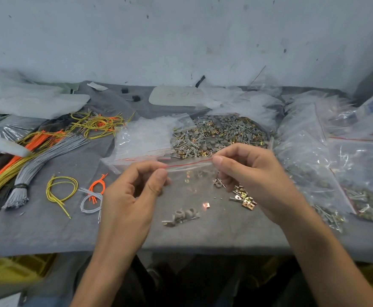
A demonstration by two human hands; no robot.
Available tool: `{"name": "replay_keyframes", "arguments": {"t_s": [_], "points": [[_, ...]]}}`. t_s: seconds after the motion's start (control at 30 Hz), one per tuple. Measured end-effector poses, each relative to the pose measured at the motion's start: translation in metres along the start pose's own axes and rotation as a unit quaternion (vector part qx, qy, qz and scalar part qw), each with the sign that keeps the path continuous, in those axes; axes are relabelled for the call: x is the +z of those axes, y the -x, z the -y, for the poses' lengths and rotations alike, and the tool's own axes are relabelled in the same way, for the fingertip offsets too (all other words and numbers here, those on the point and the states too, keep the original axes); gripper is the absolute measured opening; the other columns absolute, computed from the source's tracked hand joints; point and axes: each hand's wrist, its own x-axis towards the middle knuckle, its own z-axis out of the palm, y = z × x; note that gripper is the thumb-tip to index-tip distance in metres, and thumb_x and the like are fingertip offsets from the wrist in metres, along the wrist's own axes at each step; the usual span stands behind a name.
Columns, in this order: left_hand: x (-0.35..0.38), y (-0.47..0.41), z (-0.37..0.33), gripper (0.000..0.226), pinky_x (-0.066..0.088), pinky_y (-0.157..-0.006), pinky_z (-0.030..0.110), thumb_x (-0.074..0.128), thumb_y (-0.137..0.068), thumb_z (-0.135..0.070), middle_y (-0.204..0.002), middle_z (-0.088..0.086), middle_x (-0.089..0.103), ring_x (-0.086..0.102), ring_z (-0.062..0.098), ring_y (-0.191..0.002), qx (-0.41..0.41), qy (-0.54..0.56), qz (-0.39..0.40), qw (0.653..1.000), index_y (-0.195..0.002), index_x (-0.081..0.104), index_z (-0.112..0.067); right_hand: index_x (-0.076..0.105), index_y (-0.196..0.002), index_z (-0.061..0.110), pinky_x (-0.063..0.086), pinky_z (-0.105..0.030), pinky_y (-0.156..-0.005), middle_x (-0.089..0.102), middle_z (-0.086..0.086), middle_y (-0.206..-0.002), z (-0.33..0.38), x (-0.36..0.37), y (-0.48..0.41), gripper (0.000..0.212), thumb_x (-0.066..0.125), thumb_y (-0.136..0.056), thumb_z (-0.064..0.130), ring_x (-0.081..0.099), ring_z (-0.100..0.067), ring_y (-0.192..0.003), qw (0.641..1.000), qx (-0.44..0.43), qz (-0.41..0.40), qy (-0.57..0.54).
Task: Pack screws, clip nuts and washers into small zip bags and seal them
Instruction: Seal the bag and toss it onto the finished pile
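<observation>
- In the head view we saw the small zip bag (192, 189) held just above the near surface (59, 231), with its contents (181, 216) sagging at the bottom.
- The left hand (130, 196) pinched the left end of the bag's mouth, its fingers (160, 175) clamped on the plastic. The right hand (254, 180) pinched the right end the same way.
- The red seal strip (190, 163) ran left to right between the two pinches, a little higher at the right. We judged both hands equally near for pressing along it.
</observation>
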Motion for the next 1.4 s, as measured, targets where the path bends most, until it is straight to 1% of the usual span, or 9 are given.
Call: {"name": "replay_keyframes", "arguments": {"t_s": [0.17,0.27,0.33,0.47,0.7,0.87,1.1,1.27,1.4], "points": [[0.005,0.005,-0.004,0.007,0.047,-0.064,0.014,0.064,-0.093,-0.041,-0.086,-0.015,0.069,0.057,0.000,-0.069,0.026,-0.052,-0.014,0.998,-0.093,0.070,-0.038,0.076,-0.096,0.026,0.042,-0.024,-0.061,0.060,0.008,-0.080,0.015,-0.006,0.008,0.006,0.074,-0.090,0.028,0.051,-0.012,-0.068,0.990,-0.068,0.011,0.125],[0.012,0.005,-0.006,0.010,0.044,-0.067,0.016,0.059,-0.096,-0.041,-0.083,-0.016,0.065,0.057,0.002,-0.072,0.041,-0.076,0.012,0.996,-0.094,0.067,-0.035,0.074,-0.105,0.034,0.045,-0.018,-0.081,0.062,0.016,-0.098,0.031,0.002,0.007,0.017,0.074,-0.089,0.040,0.060,-0.002,-0.094,0.950,-0.117,0.082,0.276],[0.014,0.006,-0.008,0.011,0.044,-0.068,0.018,0.056,-0.097,-0.042,-0.085,-0.015,0.064,0.058,0.004,-0.075,0.044,-0.082,0.025,0.995,-0.094,0.065,-0.035,0.074,-0.101,0.029,0.047,-0.024,-0.084,0.065,0.013,-0.096,0.038,0.014,0.007,0.012,0.073,-0.090,0.036,0.061,-0.006,-0.097,0.929,-0.146,0.114,0.321],[0.014,0.008,-0.011,0.012,0.048,-0.073,0.024,0.055,-0.098,-0.042,-0.089,-0.009,0.067,0.063,0.012,-0.082,0.052,-0.080,0.027,0.995,-0.095,0.065,-0.035,0.071,-0.088,0.022,0.048,-0.039,-0.078,0.063,0.008,-0.085,0.042,0.030,0.007,0.006,0.072,-0.089,0.028,0.059,-0.010,-0.083,0.912,-0.185,0.098,0.353],[0.015,0.012,-0.018,0.008,0.049,-0.069,0.021,0.061,-0.096,-0.040,-0.086,-0.005,0.068,0.063,0.012,-0.077,0.055,-0.068,0.003,0.996,-0.094,0.068,-0.036,0.067,-0.080,0.023,0.049,-0.038,-0.072,0.060,0.011,-0.082,0.041,0.037,0.013,0.007,0.069,-0.084,0.028,0.056,-0.011,-0.077,0.907,-0.239,0.032,0.345],[0.016,0.014,-0.020,0.012,0.045,-0.069,0.015,0.056,-0.095,-0.047,-0.086,-0.011,0.066,0.060,0.005,-0.076,0.062,-0.078,-0.003,0.995,-0.094,0.064,-0.039,0.067,-0.074,0.020,0.045,-0.022,-0.066,0.059,0.012,-0.076,0.034,0.028,0.016,0.006,0.072,-0.077,0.022,0.056,-0.011,-0.070,0.907,-0.255,-0.013,0.334],[0.009,0.012,-0.005,0.027,0.039,-0.046,0.016,0.054,-0.090,-0.066,-0.071,-0.005,0.059,0.049,0.003,-0.049,0.044,-0.062,-0.025,0.997,-0.096,0.064,-0.041,0.068,-0.075,0.018,0.048,-0.028,-0.064,0.063,0.008,-0.076,0.012,-0.006,0.029,0.007,0.073,-0.078,0.013,0.058,-0.012,-0.070,0.922,-0.189,-0.060,0.332],[0.023,0.016,0.009,0.036,0.046,-0.050,0.014,0.049,-0.087,-0.075,-0.083,-0.010,0.065,0.061,0.004,-0.045,0.017,-0.091,-0.007,0.996,-0.098,0.062,-0.043,0.068,-0.081,0.019,0.047,-0.022,-0.065,0.062,0.009,-0.079,-0.009,-0.020,0.043,0.009,0.074,-0.088,0.019,0.060,-0.014,-0.074,0.941,-0.132,-0.085,0.300],[0.037,0.018,0.011,0.037,0.049,-0.053,0.020,0.046,-0.090,-0.073,-0.083,-0.009,0.068,0.062,0.007,-0.049,0.019,-0.097,0.017,0.995,-0.103,0.061,-0.042,0.066,-0.099,0.030,0.058,-0.035,-0.065,0.065,0.010,-0.096,-0.024,-0.013,0.061,0.027,0.083,-0.080,0.039,0.065,-0.012,-0.084,0.981,-0.015,-0.146,0.125]]}}
